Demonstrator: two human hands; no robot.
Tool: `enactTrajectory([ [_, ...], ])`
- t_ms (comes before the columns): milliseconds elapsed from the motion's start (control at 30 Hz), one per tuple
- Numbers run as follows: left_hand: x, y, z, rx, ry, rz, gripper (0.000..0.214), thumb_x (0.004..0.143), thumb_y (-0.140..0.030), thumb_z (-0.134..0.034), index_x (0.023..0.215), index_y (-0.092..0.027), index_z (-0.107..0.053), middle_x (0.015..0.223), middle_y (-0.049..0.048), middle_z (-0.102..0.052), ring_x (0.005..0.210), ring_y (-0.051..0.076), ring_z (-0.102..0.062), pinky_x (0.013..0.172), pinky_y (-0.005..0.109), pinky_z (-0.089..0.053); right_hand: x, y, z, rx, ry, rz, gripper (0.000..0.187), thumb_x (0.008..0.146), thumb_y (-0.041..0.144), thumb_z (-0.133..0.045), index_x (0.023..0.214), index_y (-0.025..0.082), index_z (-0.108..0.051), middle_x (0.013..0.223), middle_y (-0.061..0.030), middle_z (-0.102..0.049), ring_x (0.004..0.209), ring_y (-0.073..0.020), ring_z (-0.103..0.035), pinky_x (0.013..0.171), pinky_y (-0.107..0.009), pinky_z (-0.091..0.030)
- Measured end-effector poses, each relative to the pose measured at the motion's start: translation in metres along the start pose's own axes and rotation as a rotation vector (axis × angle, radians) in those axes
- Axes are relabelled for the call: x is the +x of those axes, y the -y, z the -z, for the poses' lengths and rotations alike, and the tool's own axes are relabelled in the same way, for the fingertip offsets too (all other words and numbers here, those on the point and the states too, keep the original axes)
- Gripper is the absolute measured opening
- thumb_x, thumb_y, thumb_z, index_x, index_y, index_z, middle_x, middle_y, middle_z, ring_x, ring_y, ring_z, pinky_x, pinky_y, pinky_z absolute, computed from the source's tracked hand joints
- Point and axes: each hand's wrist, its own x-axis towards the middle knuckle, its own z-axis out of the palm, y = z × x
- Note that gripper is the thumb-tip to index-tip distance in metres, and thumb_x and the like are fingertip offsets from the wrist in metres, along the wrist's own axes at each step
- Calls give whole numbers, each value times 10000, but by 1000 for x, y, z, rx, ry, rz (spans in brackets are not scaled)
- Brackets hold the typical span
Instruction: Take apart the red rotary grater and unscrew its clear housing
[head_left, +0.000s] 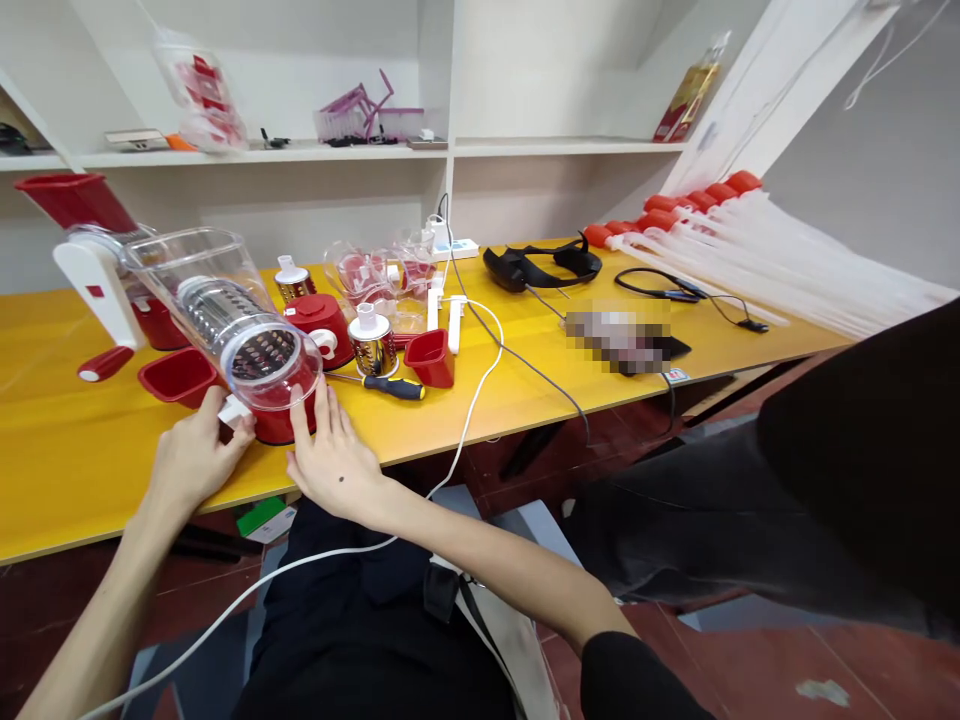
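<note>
A rotary grater (247, 345) with a clear drum housing, a steel grating drum inside and a red base stands near the front edge of the yellow table (67, 460). My left hand (196, 455) pinches a white lever at the left of its base. My right hand (334, 455) lies with fingers stretched out against the right side of the red base. A second grater (105, 265) with a red hopper and a white crank stands behind it on the left.
A yellow-handled screwdriver (390, 385), red cups (433, 358), a steel drum (373, 343) and clear plastic parts (375, 270) lie behind my hands. A white cable (480, 375) crosses the table. Black headsets (541, 265) and red-capped tubes (750, 255) sit at right. A person's dark clothing (847, 480) is close at right.
</note>
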Motion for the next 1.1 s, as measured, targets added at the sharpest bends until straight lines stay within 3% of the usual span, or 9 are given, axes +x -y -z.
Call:
enactTrajectory([
  [167, 1, 4, -2, 24, -21, -42, 366, 926, -545, -314, 1161, -319, -479, 825, 36, -733, 912, 365, -699, 709, 319, -372, 0, -1, -4, -26, -22, 14, 729, 1057, 292, -430, 1625, -73, -155, 1634, -445, -160, 1558, -451, -335, 1219, -562, -435],
  [400, 8, 14, -6, 44, 71, -73, 583, 922, -568, -217, 1240, -165, -493, 978, 193, -750, 998, 438, -717, 711, 339, -403, -2, -1, -6, -32, -15, 9, 719, 1071, 307, -394, 1632, -64, -141, 1642, -435, -153, 1563, -461, -314, 1233, -535, -424],
  [700, 7, 13, -4, -40, 116, -81, 509, 925, -580, -261, 1200, -197, -451, 979, 150, -743, 1009, 402, -727, 741, 319, -427, -5, -1, -5, 7, 0, 16, 720, 1068, 283, -388, 1646, -59, -128, 1676, -398, -78, 1600, -443, -234, 1255, -572, -393],
  [900, 7, 10, -1, -5, 127, -54, 524, 918, -585, -276, 1210, -193, -466, 942, 141, -735, 960, 376, -723, 710, 296, -411, -5, 1, -8, -16, -14, 12, 738, 1059, 289, -421, 1649, -47, -131, 1680, -382, -111, 1592, -431, -268, 1250, -584, -403],
  [1100, 6, 11, -2, 52, 87, -18, 630, 919, -593, -229, 1306, -173, -495, 969, 161, -735, 1021, 396, -711, 742, 305, -403, -4, 2, -6, -72, -32, 19, 723, 1062, 290, -422, 1619, -88, -157, 1636, -436, -163, 1557, -452, -333, 1236, -562, -423],
])
